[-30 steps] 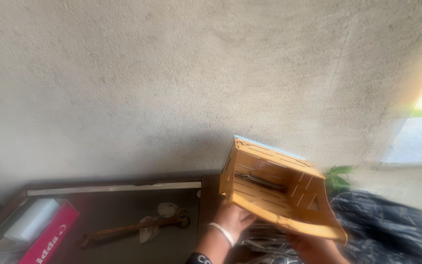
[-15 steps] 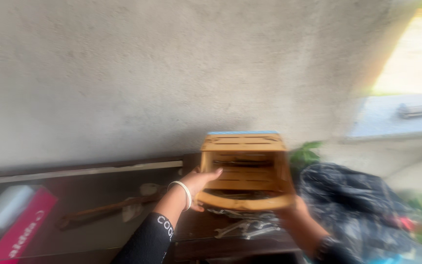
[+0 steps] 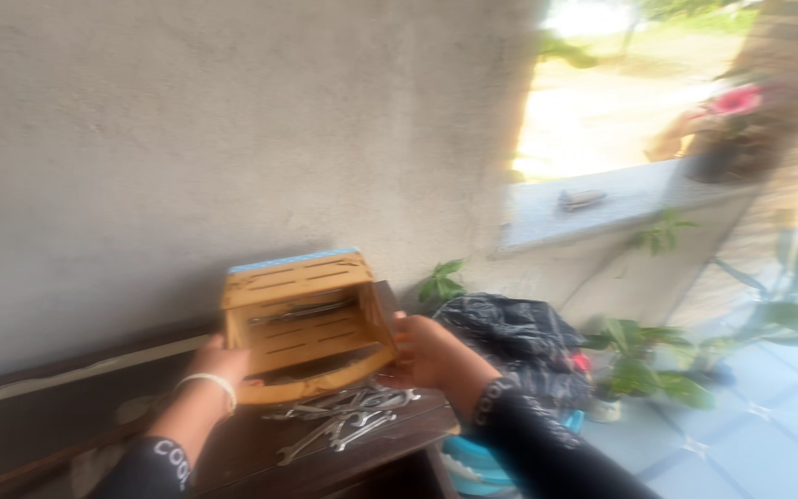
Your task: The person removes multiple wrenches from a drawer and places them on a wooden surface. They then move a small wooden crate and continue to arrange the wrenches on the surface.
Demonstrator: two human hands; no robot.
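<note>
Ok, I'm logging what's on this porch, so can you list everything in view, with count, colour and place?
wooden crate: one, orange-yellow with slatted sides, tipped on its side on the table, held at both ends
wrenches: a loose pile, count unclear, silvery metal, on the table in front of the crate
table: one, dark brown wood, against the wall
wall: grey rough plaster, behind the table
plastic bag: one, black, right of the table
potted plants: several, green, on the blue tiled floor at right
ledge: one, pale grey, at right
left hand: on the crate's left end, white bangle at the wrist
right hand: on the crate's right end, black sleeve
</note>
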